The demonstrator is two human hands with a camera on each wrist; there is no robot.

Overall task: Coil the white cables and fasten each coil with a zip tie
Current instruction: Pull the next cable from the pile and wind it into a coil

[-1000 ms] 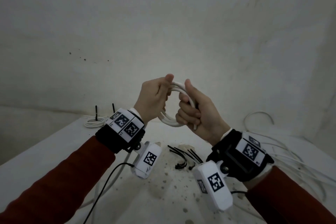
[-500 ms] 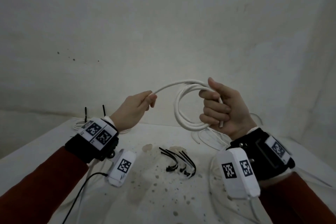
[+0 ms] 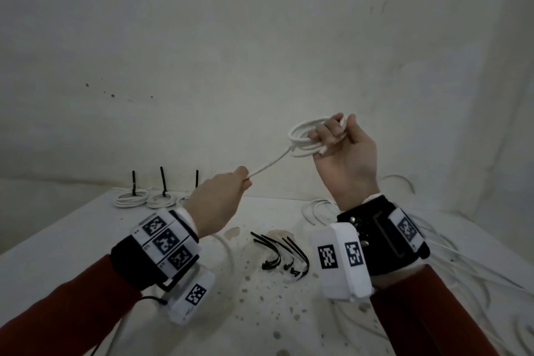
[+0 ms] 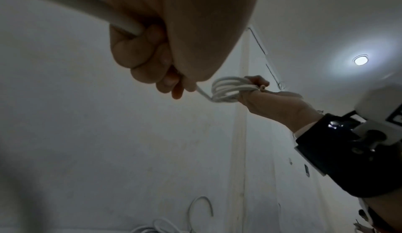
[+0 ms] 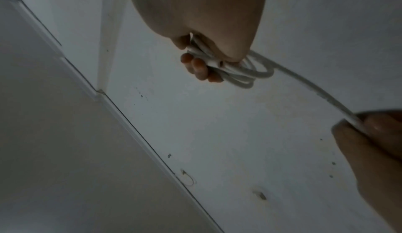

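Head view: a person's right hand (image 3: 345, 153) is raised above the counter (image 3: 72, 228), its fingers curled round a small coil (image 3: 306, 140) of white cable, several loops stacked and lying nearly flat, while the left hand (image 3: 216, 205), lower and nearer the body, is clenched on the free run of that same cable (image 3: 268, 166). That run stretches straight and taut between the two hands, its long axis rising from the left fist up and to the right, where it meets the coil at its near-left edge. From the left wrist view the cable passes through the left fist and out past the camera, so more length seems to wait behind the hand; how much cannot be told. From the right wrist view a cut cable end pokes out just beside the right fingertips (image 5: 199, 68), pinned against the loops. Judged from this, the next loop calls for the left hand to carry its run up toward the right hand, which is the fixed anchor. Below the hands, a bunch of black zip ties (image 3: 281, 254) lies on the counter between the wrists; finished coils (image 3: 144, 198) with upright ties sit at the far left edge, and loose white cables (image 3: 468, 254) sprawl to the right.
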